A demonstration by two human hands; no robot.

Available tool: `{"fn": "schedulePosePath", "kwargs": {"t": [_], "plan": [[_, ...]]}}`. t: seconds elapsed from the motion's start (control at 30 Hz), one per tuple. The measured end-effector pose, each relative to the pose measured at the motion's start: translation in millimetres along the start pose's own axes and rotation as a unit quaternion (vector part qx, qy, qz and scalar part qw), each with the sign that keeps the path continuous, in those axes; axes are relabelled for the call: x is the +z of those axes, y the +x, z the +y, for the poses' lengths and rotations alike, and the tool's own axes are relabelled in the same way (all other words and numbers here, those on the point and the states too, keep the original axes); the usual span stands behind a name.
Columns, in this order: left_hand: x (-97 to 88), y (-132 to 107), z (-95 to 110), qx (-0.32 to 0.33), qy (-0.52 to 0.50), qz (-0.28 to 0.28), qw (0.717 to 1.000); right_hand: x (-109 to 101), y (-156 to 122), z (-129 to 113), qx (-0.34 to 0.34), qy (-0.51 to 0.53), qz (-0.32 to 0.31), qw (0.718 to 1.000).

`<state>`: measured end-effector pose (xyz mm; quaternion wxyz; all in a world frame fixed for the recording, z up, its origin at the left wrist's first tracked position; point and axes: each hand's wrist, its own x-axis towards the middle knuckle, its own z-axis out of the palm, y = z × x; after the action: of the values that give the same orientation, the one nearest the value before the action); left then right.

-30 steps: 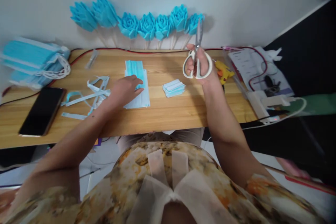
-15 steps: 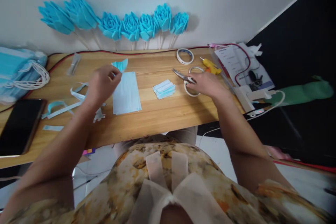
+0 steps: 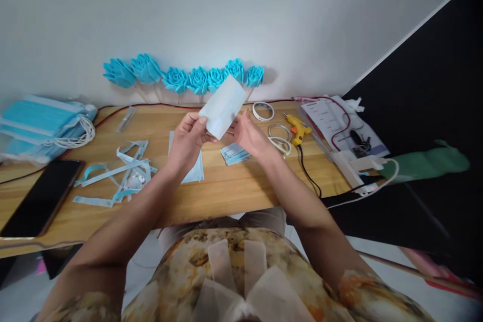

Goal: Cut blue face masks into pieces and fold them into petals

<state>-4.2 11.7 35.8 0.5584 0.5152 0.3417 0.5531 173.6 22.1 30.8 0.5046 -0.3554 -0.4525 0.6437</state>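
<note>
Left hand (image 3: 186,141) and right hand (image 3: 247,136) pinch one mask sheet (image 3: 222,105), which hides some stems of the seven roses (image 3: 198,79) at twelve o'clock.

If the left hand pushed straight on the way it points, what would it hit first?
Probably the blue paper flowers leaning on the wall. The left hand holds the pale sheet and points up towards them. Depth is hard to judge.
</note>
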Motion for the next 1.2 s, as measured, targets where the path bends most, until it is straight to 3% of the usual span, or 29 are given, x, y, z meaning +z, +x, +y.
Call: {"fn": "schedulePosePath", "kwargs": {"t": [0.1, 0.17, 0.3, 0.5, 0.67, 0.93, 1.1, 1.2], "plan": [[-1.9, 1.2, -8.0, -0.031, -0.021, -0.008, 0.999, 2.2, 10.6, -1.3, -0.069, -0.018, 0.147, 0.987], [-6.0, 3.5, -10.9, -0.066, -0.046, -0.025, 0.996, -1.2, 11.5, -0.9, -0.093, -0.082, 0.189, 0.974], [-11.8, 4.4, -17.0, -0.094, -0.046, -0.042, 0.994, -7.9, 6.0, 5.7, -0.099, -0.234, 0.135, 0.958], [-7.7, -7.3, -32.0, -0.094, 0.013, 0.048, 0.994, -5.2, -3.8, 20.8, -0.096, -0.323, 0.074, 0.939], [-6.7, -8.8, -40.9, -0.035, 0.036, 0.094, 0.994, -9.3, -6.7, 29.9, -0.120, -0.304, 0.107, 0.939], [-16.7, -3.2, -43.8, -0.016, 0.042, 0.134, 0.990, -12.2, -5.2, 29.1, -0.198, -0.315, 0.229, 0.900], [-14.4, -3.0, -44.5, -0.028, 0.004, 0.082, 0.996, -6.6, -8.9, 27.0, -0.187, -0.329, 0.201, 0.903], [-13.3, -2.7, -44.4, -0.006, 0.018, 0.083, 0.996, -2.4, -11.6, 26.5, -0.172, -0.322, 0.185, 0.913]]}}
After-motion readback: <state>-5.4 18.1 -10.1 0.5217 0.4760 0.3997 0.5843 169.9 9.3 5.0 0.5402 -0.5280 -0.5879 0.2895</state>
